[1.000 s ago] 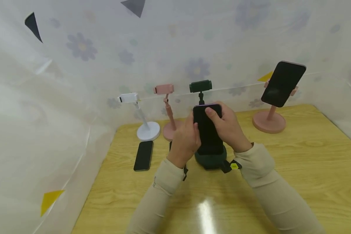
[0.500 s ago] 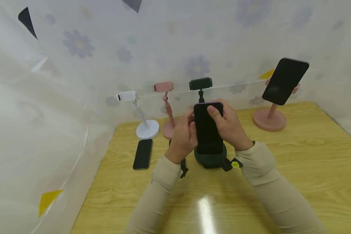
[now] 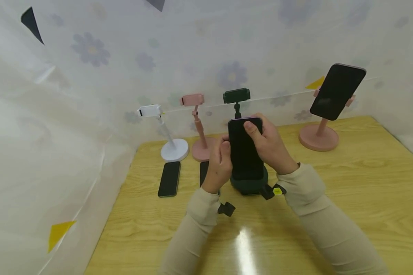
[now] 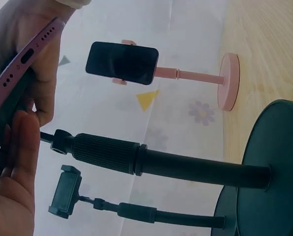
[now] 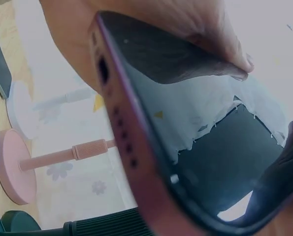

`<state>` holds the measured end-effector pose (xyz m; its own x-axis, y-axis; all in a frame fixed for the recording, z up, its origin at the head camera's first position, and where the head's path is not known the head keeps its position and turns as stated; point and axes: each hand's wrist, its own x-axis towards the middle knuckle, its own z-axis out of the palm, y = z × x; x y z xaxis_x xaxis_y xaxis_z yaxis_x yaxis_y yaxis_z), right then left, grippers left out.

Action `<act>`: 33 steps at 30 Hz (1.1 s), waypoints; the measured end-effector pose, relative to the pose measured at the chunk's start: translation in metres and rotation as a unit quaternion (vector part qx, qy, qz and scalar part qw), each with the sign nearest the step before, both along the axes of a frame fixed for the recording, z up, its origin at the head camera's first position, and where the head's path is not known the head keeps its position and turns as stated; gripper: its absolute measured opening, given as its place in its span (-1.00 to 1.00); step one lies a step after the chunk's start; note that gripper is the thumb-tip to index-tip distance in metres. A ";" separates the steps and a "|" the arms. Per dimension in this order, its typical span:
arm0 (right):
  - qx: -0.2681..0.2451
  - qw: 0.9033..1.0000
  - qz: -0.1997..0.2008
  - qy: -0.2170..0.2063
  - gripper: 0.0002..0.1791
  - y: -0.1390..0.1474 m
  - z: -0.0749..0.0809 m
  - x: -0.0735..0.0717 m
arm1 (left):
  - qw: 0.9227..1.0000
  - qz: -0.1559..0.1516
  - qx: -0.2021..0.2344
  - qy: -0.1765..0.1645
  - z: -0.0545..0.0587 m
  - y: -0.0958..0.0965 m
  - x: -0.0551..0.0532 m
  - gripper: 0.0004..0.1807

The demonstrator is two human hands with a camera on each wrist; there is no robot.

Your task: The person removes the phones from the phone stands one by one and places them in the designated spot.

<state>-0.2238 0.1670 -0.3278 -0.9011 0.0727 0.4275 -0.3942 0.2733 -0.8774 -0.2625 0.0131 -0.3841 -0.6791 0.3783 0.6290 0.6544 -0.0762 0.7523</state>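
Note:
A smartphone [image 3: 245, 152] with a black screen and a pinkish-purple frame stands nearly upright in front of me. My right hand [image 3: 270, 143] grips its upper right, thumb over the screen and fingers behind. My left hand [image 3: 221, 164] is at its left edge, thumb raised and fingers curled around a dark green clamp behind the phone [image 4: 30, 59], as the left wrist view shows. Below is the round dark green base [image 3: 249, 186] of a phone stand, whose ribbed pole [image 4: 107, 152] rises behind the phone. The clamp is mostly hidden by phone and hands.
Behind stand a white phone stand [image 3: 174, 150], a pink one [image 3: 200, 131] and another dark green one [image 3: 236, 96]. On the right, a pink stand [image 3: 318, 137] holds a phone [image 3: 338, 91]. Two phones lie on the wooden table [image 3: 365, 214]: one [image 3: 169, 179] left, another [image 3: 203, 171] partly behind my left hand.
My left hand has turned at the wrist, and its thumb has lifted from along the phone's edge. The right hand keeps its hold. The head view has tilted slightly down.

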 end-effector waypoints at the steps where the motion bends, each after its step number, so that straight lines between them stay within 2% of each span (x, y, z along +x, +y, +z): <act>1: -0.001 1.000 0.000 -0.001 -0.62 0.000 0.000 0.000 | 1.000 0.001 0.003 -0.006 0.000 0.001 0.001 -0.48; 9: 0.010 1.000 -0.002 -0.008 -0.62 0.002 -0.001 -0.001 | 0.998 0.006 0.038 -0.058 0.001 0.005 0.007 -0.47; 19: -0.001 1.000 0.007 0.003 -0.62 0.004 -0.001 -0.001 | 0.996 -0.025 0.049 -0.067 0.004 0.005 0.007 -0.31; 25: -0.009 1.000 0.014 0.009 -0.64 0.005 -0.001 -0.002 | 0.996 -0.016 0.045 -0.070 0.004 0.006 0.009 -0.32; 33: -0.028 0.999 0.023 0.011 -0.66 0.006 -0.002 0.000 | 0.995 -0.007 0.037 -0.089 0.003 0.006 0.012 -0.25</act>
<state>-0.2236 0.1730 -0.3298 -0.8943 0.0561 0.4439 -0.4247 0.2059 -0.8816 -0.2508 0.0192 -0.3814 -0.7771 0.3458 0.5259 0.5098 -0.1441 0.8481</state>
